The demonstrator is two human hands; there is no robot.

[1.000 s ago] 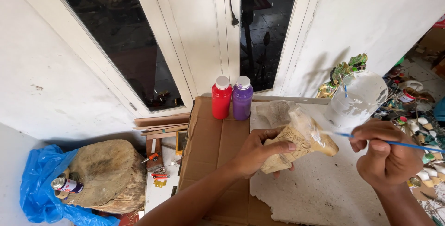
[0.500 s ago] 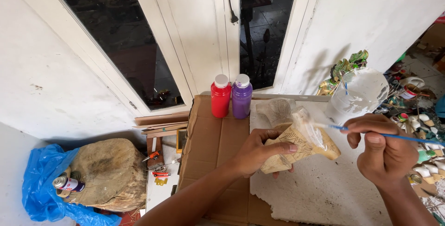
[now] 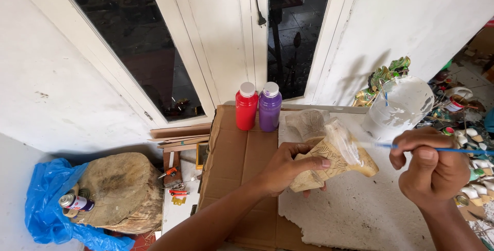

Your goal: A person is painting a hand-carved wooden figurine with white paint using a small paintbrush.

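We see a pale carved wooden figure (image 3: pixel 329 161) held just above the white foam sheet (image 3: pixel 360 215), near that sheet's far left corner. The left hand (image 3: pixel 288 168) grips it from the left side, fingers (image 3: pixel 314 162) clamped on its lower body, thumb on top. The carving's upper part looks whitish, though the blur there leaves us unsure whether that is wet paint. The right hand (image 3: pixel 429 171) hovers to the right of the carving, its fingers pinched together on a thin blue-handled brush (image 3: pixel 442 149); the brush runs nearly level, its tip reaching the top of the carving.

The foam sheet lies on a flattened brown cardboard (image 3: pixel 236 179), overlapping its right part. At the cardboard's far edge stand two paint bottles, touching side by side: a red bottle (image 3: pixel 246 108) on the left and a purple bottle (image 3: pixel 269 108) on the right, both with white caps. Beyond the foam's far right corner stands a clear plastic cup (image 3: pixel 399 109) smeared with white. Further right lie many small painted figures (image 3: pixel 471 143). Left of the cardboard, on the floor, sits a rounded wooden stump (image 3: pixel 121 192) on a blue plastic bag (image 3: pixel 43 204), with a spray can (image 3: pixel 74 201) resting against it.
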